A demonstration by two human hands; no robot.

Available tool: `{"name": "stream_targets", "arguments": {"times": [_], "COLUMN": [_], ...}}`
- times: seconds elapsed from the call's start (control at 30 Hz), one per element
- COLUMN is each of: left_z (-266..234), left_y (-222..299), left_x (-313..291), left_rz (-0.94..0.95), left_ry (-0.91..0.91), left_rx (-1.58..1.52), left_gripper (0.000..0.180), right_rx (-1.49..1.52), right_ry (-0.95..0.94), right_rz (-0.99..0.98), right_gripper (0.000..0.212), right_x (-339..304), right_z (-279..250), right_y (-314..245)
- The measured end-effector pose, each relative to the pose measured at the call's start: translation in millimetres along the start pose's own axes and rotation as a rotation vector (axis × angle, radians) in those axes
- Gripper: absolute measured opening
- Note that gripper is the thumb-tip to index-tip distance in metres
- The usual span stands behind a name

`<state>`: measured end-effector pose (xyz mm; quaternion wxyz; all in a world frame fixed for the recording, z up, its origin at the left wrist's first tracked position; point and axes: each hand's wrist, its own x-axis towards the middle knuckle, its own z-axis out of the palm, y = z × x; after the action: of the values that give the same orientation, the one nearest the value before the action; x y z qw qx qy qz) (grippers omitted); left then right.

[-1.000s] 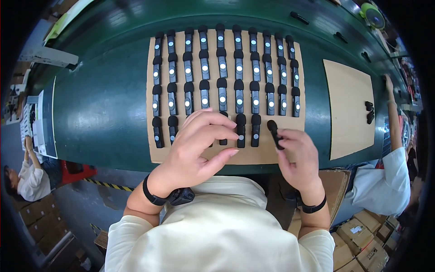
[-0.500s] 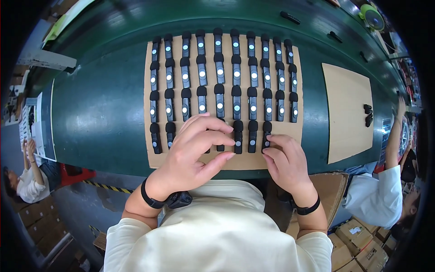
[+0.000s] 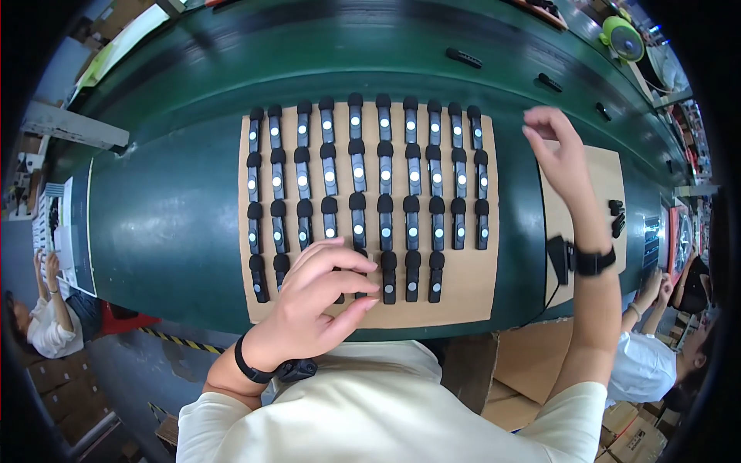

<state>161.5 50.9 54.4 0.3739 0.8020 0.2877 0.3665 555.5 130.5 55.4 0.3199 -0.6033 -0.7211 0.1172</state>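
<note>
Several small black clip-on microphones [image 3: 385,169], each with a rounded foam cap and a pale round spot, lie in rows on a brown cardboard sheet [image 3: 468,289]. My left hand [image 3: 320,289] is over the nearest row, open, its thumb and fingers apart and curved beside a microphone [image 3: 389,279]. It covers part of that row. At the row's right end lies another microphone [image 3: 436,279]. My right hand [image 3: 559,150] is raised over the table to the right of the sheet, open, fingers bent, with nothing visible between thumb and forefinger.
A second cardboard sheet [image 3: 603,174] on the right bears small black pieces [image 3: 617,219]. Loose black microphones [image 3: 465,58] lie on the far green surface [image 3: 324,50]. A green fan [image 3: 622,38] stands far right. Other people sit at left and right. A cardboard box [image 3: 532,359] stands below the table edge.
My right hand has left the rightmost microphone of the nearest row and moved far and right, past the sheet. My left hand keeps its place by that row. The view has shifted.
</note>
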Motion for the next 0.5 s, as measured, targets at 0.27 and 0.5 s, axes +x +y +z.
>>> {"name": "stream_targets", "arguments": {"times": [0.27,0.5], "left_z": [0.9,3.7], "left_y": [2.1,3.6], "left_x": [5.3,10.1], "left_rz": [-0.006,0.007], "left_ry": [0.063,0.086], "left_rx": [0.074,0.077], "left_gripper": [0.019,0.019], "right_rx": [-0.319,-0.284], "right_ry": [-0.046,-0.137], "right_rz": [-0.073,-0.05], "right_gripper": [0.027,0.024], "right_x": [122.1,131.2], "right_z": [59.5,45.9], "right_y": [67.9,46.2]}}
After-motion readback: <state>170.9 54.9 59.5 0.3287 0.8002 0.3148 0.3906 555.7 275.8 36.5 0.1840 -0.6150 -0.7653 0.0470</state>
